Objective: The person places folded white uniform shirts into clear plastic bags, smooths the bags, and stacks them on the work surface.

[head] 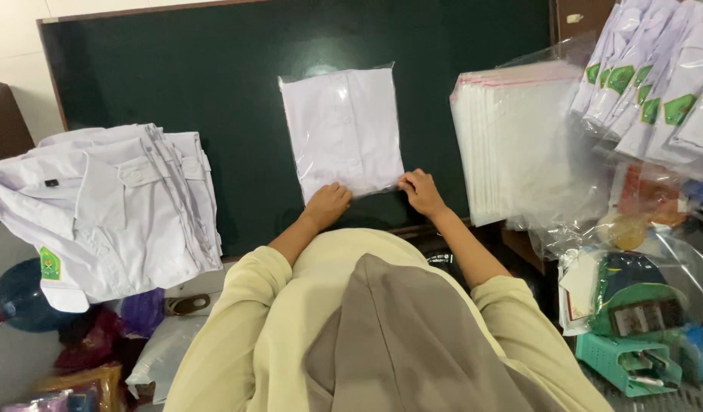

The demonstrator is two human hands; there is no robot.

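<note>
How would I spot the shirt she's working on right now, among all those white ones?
Find the dark green board. At its middle lies one folded white shirt in a clear bag, both hands at its near edge. Unlike the unbagged pile on the left, it lies alone and wrapped.

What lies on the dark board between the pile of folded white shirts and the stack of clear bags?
Only the bagged white shirt, with both hands at its near edge; the head view shows bare board either side.

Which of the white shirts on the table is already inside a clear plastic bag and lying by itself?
The folded shirt at the centre of the dark board, under both hands; those in the left stack are unbagged.
</note>
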